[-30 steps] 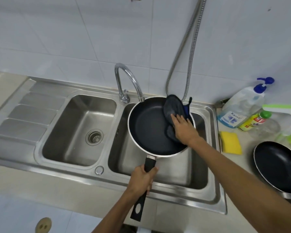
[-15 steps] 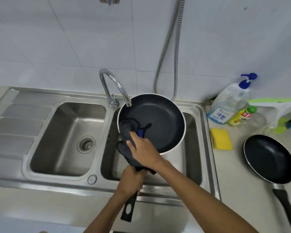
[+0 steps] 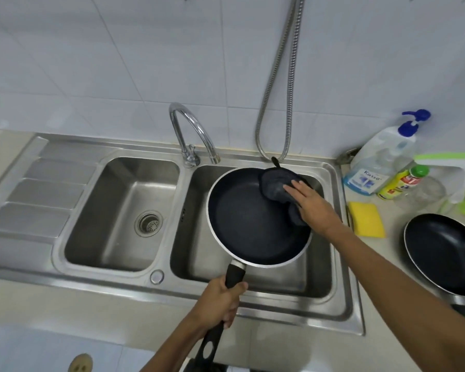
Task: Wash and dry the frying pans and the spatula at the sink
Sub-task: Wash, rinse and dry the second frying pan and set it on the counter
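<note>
we hold the frying pan (image 3: pixel 247 224) above the sink's (image 3: pixel 341 264) right basin, our left hand (image 3: pixel 218 302) wrapped tight around its handle at 6 o'clock. our right hand (image 3: pixel 313 204), fingers flat and together, presses a dark cloth (image 3: pixel 275 185) against the pan's 2 o'clock rim. a second pan (image 3: pixel 446 253) sits on the counter at 3 o'clock.

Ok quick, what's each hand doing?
Left hand: closed around the pan handle.
Right hand: open and flat, pressing the dark cloth against the pan.
</note>
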